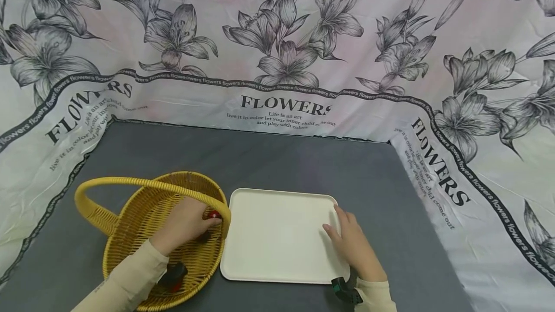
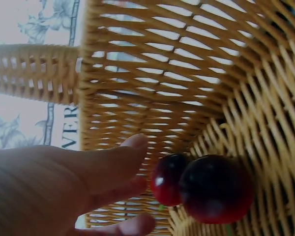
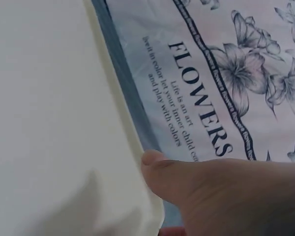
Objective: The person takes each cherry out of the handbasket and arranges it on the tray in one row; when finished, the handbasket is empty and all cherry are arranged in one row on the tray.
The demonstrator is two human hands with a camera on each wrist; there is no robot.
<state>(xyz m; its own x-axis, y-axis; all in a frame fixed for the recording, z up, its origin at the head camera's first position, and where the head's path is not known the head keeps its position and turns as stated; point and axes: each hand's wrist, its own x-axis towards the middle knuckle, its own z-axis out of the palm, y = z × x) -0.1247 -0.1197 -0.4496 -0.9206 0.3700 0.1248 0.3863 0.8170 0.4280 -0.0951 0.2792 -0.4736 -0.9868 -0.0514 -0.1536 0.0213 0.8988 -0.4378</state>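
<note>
My left hand [image 1: 186, 220] reaches down inside a yellow wicker basket [image 1: 110, 254], under its arched handle. In the left wrist view its thumb and fingers are stretched out towards two shiny, dark red round fruits [image 2: 217, 189] with bits of green, lying against the woven wall. A gap shows between the fingertips and the fruits. Part of one red fruit [image 1: 214, 214] peeks out beside that hand in the head view. My right hand [image 1: 353, 244] is at the right edge of a cream rectangular tray [image 1: 282, 235], fingers loosely extended. Its thumb overlaps the rim in the right wrist view.
Tray and basket stand side by side on a grey tabletop [image 1: 269, 162]. Something red [image 1: 177, 287] shows low in the basket near the left wrist's black camera. White floral cloth [image 1: 277, 52] borders the tabletop at the back and both sides.
</note>
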